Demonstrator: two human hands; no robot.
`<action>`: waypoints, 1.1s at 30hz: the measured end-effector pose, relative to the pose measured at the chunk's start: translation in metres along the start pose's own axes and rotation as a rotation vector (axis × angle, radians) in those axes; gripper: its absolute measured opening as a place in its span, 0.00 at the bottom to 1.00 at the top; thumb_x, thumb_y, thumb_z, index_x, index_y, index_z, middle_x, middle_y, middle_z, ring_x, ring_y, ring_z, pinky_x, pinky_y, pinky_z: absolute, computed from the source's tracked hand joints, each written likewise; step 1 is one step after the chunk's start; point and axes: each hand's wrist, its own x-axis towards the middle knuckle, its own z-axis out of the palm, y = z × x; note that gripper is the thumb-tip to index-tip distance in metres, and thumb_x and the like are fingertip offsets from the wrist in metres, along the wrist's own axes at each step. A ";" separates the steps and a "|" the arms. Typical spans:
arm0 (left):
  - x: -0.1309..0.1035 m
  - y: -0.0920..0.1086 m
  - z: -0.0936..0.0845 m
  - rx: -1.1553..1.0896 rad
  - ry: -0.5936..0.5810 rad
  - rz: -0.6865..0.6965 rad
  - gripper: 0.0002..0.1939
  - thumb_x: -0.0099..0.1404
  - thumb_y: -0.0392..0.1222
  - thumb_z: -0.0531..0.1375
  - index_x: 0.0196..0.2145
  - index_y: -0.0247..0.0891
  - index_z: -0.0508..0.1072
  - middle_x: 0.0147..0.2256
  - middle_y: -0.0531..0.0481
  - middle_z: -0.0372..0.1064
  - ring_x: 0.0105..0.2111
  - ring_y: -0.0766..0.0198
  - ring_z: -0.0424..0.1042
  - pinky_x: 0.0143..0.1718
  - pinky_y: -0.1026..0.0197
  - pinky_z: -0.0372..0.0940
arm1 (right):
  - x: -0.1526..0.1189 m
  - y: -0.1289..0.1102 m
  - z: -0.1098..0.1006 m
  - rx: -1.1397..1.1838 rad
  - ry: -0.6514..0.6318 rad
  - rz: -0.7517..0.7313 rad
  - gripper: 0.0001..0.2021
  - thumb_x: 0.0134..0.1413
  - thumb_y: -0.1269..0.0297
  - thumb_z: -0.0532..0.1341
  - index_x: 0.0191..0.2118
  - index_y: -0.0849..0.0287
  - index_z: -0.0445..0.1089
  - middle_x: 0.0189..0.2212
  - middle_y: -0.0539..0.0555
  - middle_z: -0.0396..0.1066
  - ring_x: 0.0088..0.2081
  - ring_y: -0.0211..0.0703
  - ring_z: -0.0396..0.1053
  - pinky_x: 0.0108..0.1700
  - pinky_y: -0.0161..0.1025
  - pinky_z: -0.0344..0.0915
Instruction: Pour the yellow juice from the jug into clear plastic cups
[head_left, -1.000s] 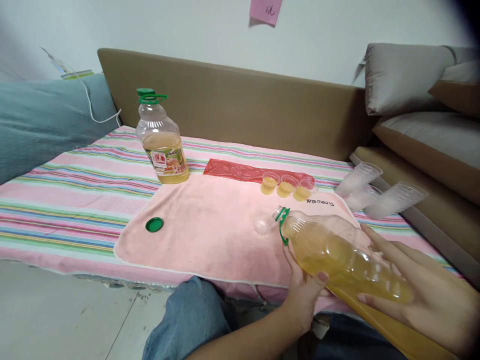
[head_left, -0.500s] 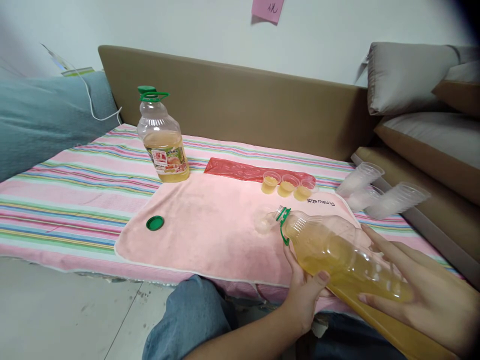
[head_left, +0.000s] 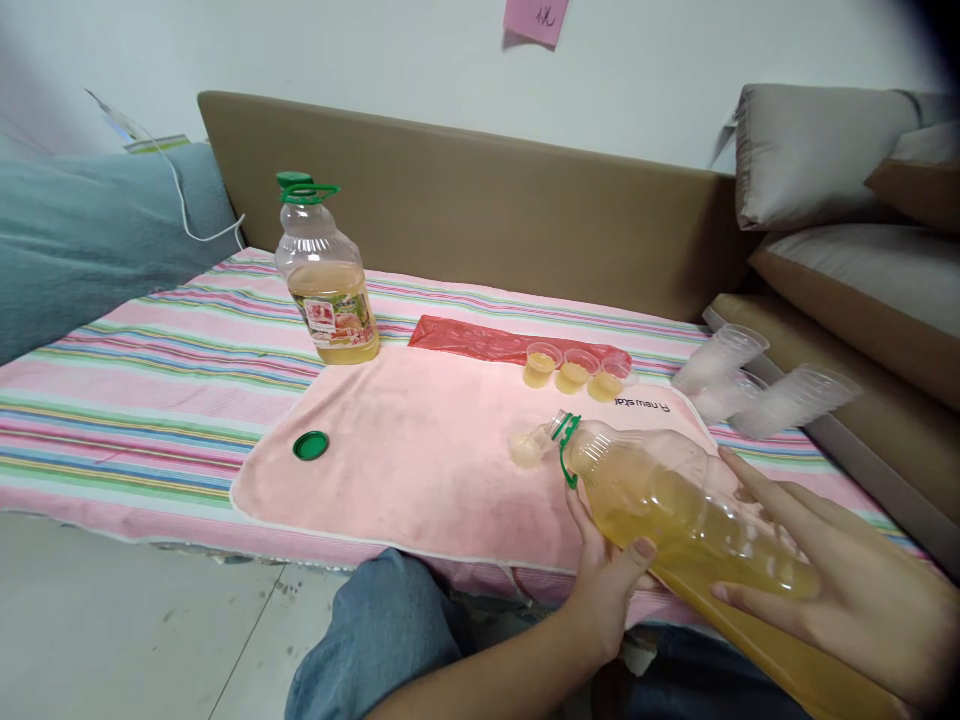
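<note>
A large clear bottle [head_left: 660, 490] of yellow liquid lies tilted in my two hands, its uncapped mouth pointing left. My left hand [head_left: 611, 575] supports it from below near the neck, where a green ring handle hangs. Around its lower body my right hand [head_left: 832, 570] is wrapped, fingers along the side. The mouth is over a small clear plastic cup [head_left: 527, 446] on the pink towel [head_left: 405, 450]; how full that cup is I cannot tell. Behind it stand three cups [head_left: 574, 372] holding yellow liquid. The green cap [head_left: 310, 445] lies on the towel's left part.
A second labelled bottle [head_left: 334, 290] with a green cap stands back left. A red plastic bag [head_left: 472, 338] lies flat behind the cups. Stacks of clear cups [head_left: 795, 400] lie at the right, beside grey and brown cushions [head_left: 840, 160]. A brown headboard [head_left: 465, 200] runs along the back.
The bottle and both hands have barely shifted, with the mouth staying over the small cup. Everything else stands where it was.
</note>
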 end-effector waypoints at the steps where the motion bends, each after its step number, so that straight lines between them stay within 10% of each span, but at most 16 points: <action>1: 0.000 0.000 0.000 0.007 0.001 -0.006 0.65 0.49 0.51 0.72 0.66 0.52 0.26 0.58 0.38 0.64 0.55 0.47 0.68 0.54 0.43 0.64 | -0.001 0.000 0.000 -0.001 0.002 0.002 0.51 0.46 0.37 0.60 0.70 0.44 0.33 0.56 0.60 0.65 0.51 0.61 0.70 0.46 0.54 0.71; 33: -0.001 0.003 0.002 0.010 0.019 -0.006 0.68 0.46 0.52 0.73 0.66 0.50 0.25 0.58 0.38 0.64 0.58 0.48 0.65 0.57 0.47 0.63 | 0.000 -0.002 0.001 0.026 -0.003 0.017 0.51 0.45 0.35 0.59 0.70 0.44 0.33 0.56 0.60 0.65 0.50 0.62 0.70 0.47 0.57 0.70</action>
